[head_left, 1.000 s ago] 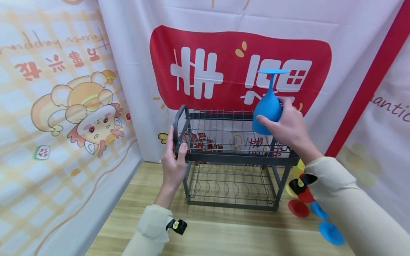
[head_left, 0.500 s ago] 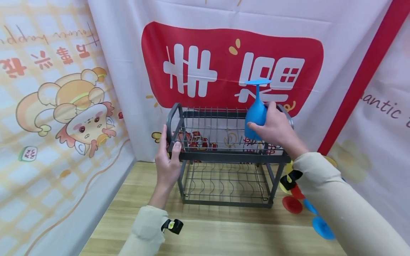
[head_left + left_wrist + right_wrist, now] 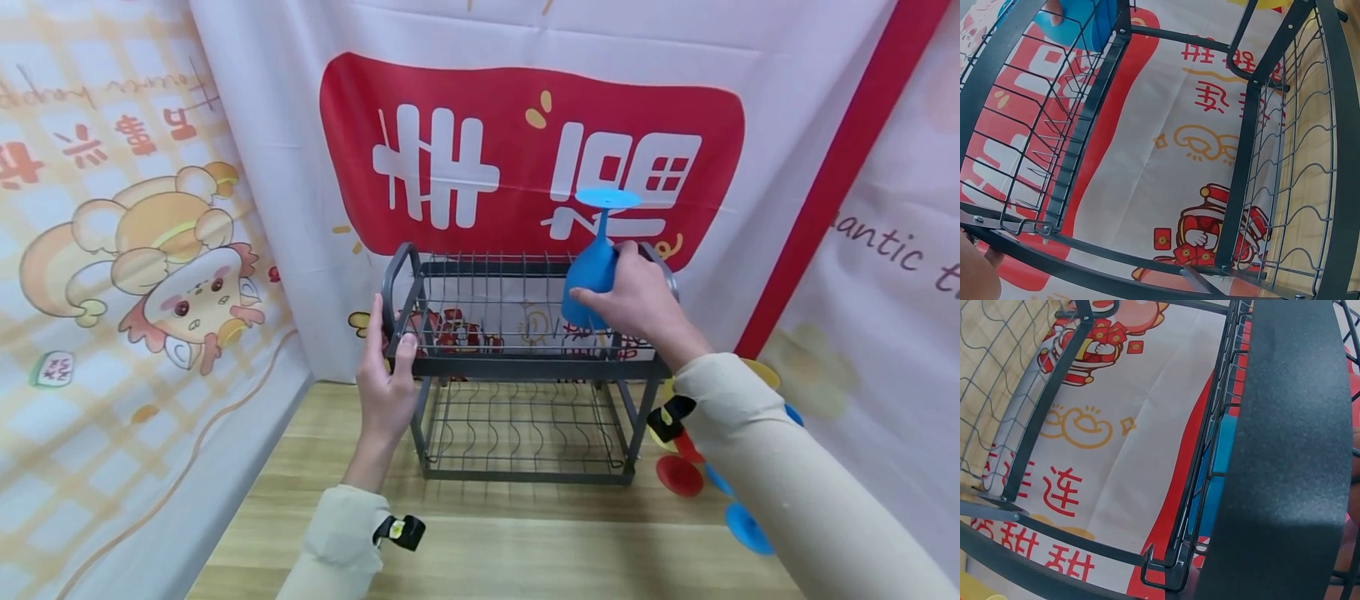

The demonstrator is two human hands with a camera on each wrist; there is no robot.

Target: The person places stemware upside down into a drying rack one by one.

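A blue plastic goblet (image 3: 588, 279) is upside down at the right part of the upper tier of a dark grey two-tier dish rack (image 3: 517, 367), its round foot pointing up. My right hand (image 3: 637, 300) grips its bowl from the right, thumb across the front. In the left wrist view the goblet (image 3: 1088, 25) shows beyond the wires of the upper basket; in the right wrist view the goblet (image 3: 1215, 481) is partly hidden by the rack's frame. My left hand (image 3: 386, 387) holds the rack's left end, thumb at the front corner and fingers along the side.
Several red, blue and yellow round-footed pieces, such as a red disc (image 3: 679, 475) and a blue disc (image 3: 750, 529), lie right of the rack on the wooden table (image 3: 480, 542). Printed cloth (image 3: 262, 125) hangs behind and at both sides. The lower tier has wavy wires (image 3: 525, 425).
My right hand has brought the goblet down and left, lower into the rack's upper tier. The left hand keeps its place on the rack. The head view has shifted slightly right.
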